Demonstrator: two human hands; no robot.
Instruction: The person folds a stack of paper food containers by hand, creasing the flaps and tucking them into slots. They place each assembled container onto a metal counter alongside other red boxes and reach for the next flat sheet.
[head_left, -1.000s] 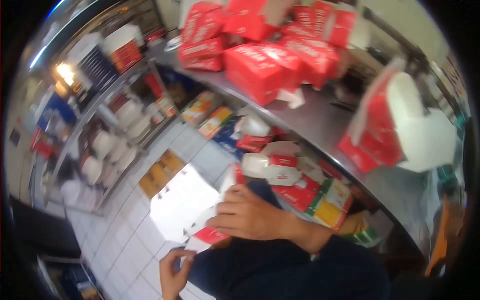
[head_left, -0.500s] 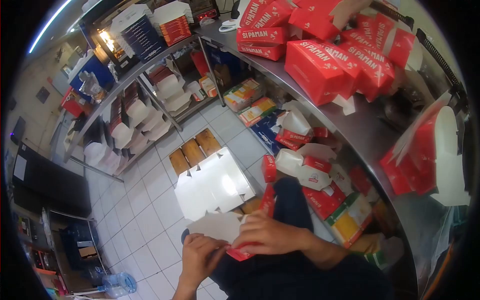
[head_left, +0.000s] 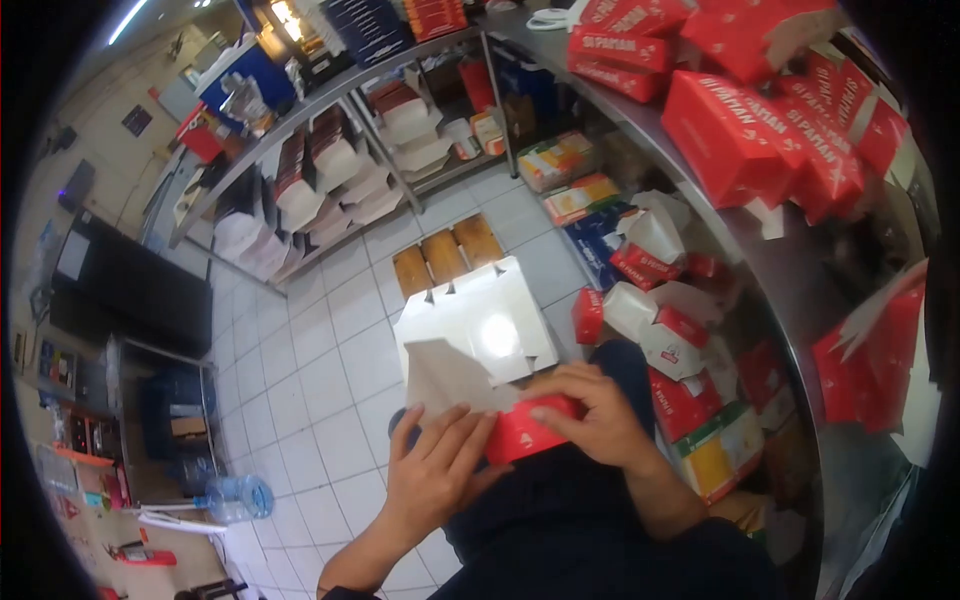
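Observation:
A partly folded red cardboard box [head_left: 528, 432] with a pale inner side is between my hands, above my lap. Its pale flap stands up on the left. My left hand [head_left: 435, 465] presses its fingers against the box's left side, the thumb low at the edge. At the right end, my right hand [head_left: 598, 412] grips the box, thumb on the red face and fingers behind. Just beyond lie flat white cardboard blanks [head_left: 475, 325] on a wooden slatted stool [head_left: 445, 255].
Folded red boxes [head_left: 735, 140] are heaped on the metal table [head_left: 770, 275] at right, with more boxes [head_left: 665, 345] below it. Stacked cartons [head_left: 335, 150] fill a shelf at the back. A water bottle [head_left: 240, 498] lies on the tiled floor at left.
The box has turned so its red face now shows more, and its flap stands higher. Both hands have moved slightly up and apart around it. The camera view has shifted left.

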